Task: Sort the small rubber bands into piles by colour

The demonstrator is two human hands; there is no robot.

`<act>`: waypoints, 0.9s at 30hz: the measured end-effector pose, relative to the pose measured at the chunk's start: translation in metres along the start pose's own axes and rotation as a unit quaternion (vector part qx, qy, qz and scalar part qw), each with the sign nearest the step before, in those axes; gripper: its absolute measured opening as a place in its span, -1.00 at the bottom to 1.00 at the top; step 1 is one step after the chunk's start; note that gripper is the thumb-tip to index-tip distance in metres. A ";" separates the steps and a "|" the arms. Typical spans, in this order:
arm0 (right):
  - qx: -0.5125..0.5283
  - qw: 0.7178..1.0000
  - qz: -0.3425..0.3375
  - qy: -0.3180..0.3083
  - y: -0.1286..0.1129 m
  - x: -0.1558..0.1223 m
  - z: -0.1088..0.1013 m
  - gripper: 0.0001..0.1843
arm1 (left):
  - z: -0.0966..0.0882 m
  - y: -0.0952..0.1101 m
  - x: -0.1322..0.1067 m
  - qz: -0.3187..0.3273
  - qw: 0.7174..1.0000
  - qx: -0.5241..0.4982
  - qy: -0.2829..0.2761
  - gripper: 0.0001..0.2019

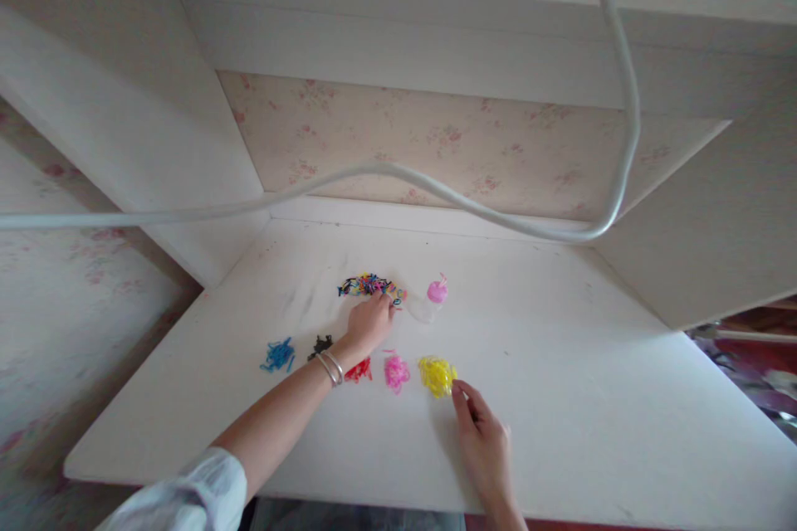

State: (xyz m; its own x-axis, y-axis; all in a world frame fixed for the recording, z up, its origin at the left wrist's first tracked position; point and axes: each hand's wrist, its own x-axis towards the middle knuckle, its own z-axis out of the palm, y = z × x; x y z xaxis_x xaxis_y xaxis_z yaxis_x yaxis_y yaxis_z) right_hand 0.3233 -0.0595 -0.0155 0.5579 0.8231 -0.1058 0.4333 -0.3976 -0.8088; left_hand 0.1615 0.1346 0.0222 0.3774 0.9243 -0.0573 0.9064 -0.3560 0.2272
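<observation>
My left hand point(372, 323) reaches forward to the right edge of a mixed pile of small colourful rubber bands point(366, 284), its fingertips pinched together. Whatever lies between them is too small to make out. At the right edge of a yellow rubber band pile point(437, 376), my right hand point(484, 430) has thumb and forefinger pressed together; their contents cannot be made out. Sorted piles form a row: blue bands point(277, 355), black bands point(322, 346), red bands point(359, 370) and pink bands point(397, 372). My left forearm partly hides the black and red ones.
Behind the pink pile, a small clear container point(424, 311) and a pink lid-like piece point(437, 290) are on the white table point(573, 398). A white cable point(386, 169) hangs across the view. Cabinet panels point(716, 216) enclose the table's sides and top.
</observation>
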 end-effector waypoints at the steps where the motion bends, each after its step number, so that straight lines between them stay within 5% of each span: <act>1: -0.002 1.000 0.003 -0.003 0.000 0.000 0.000 -0.39 | 0.001 0.000 0.000 -0.001 1.000 0.001 0.001 -0.74; 18: -0.019 1.000 0.019 -0.015 -0.002 0.000 -0.001 -0.37 | -0.011 -0.008 -0.013 0.019 0.998 -0.036 0.055 -0.72; 27: -0.025 0.999 0.023 -0.023 0.001 0.000 0.000 -0.37 | -0.034 -0.040 -0.061 0.000 0.990 -0.074 0.117 -0.81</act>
State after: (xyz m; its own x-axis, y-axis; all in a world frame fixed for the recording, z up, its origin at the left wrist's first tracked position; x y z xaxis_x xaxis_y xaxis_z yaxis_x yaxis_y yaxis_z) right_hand 0.3236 -0.0599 -0.0159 0.5460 0.8205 -0.1694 0.4431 -0.4544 -0.7728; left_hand 0.0958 0.0969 0.0500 0.3077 0.9369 0.1661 0.8618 -0.3484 0.3688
